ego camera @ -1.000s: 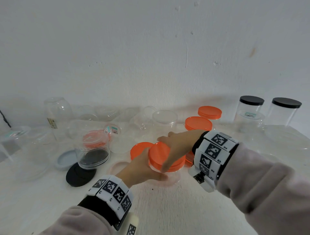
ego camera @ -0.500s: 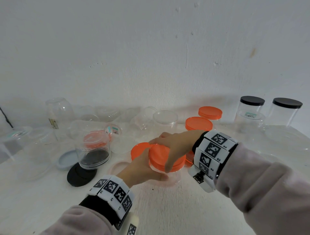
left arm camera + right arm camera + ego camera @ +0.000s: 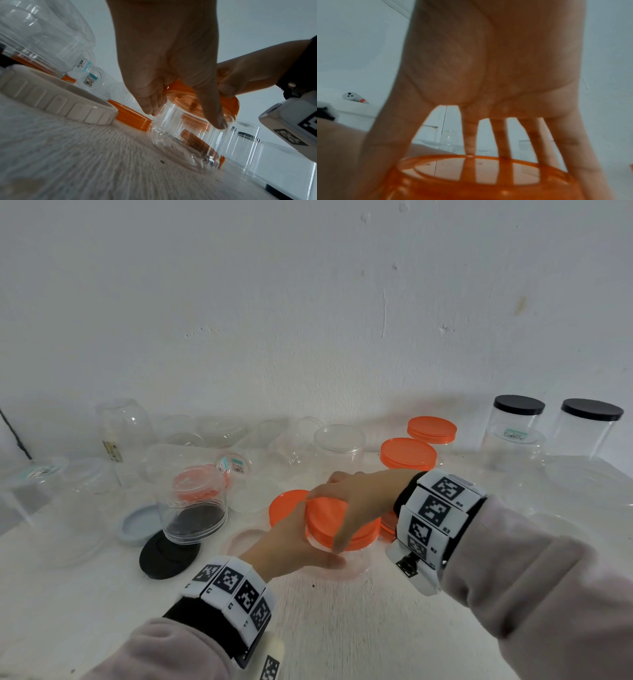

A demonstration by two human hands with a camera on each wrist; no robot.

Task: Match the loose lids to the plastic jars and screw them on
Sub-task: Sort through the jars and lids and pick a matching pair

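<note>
Step in hand: screwing an orange lid (image 3: 337, 523) onto a clear jar (image 3: 187, 136) that stands on the white table (image 3: 342, 628), near the front and about mid-table.

Left hand (image 3: 291, 542): wrapped round the jar's wall just under the lid, fingers on the far side, thumb (image 3: 214, 112) pressed down the near side. It steadies the jar; the base sits on the table.

Right hand (image 3: 359, 498): comes over from the right, palm above the lid. Fingers (image 3: 503, 142) spread and curled down over the far rim, thumb on the near rim, so the lid is gripped across its width. The right wrist view looks through the lid's orange skirt; some blur there.

The lid looks level on the jar's mouth. Whether the thread is run fully home cannot be told.

Round about: a second orange lid (image 3: 286, 505) lies flat just behind the left hand; two jars with orange lids (image 3: 407, 453) stand behind, two with black lids (image 3: 519, 404) at far right. A black lid (image 3: 168, 556) and several open jars wait at left.

Next move, as I judge it: turn the lid until it stops while the left hand resists, then let go and set the jar with the finished ones.
</note>
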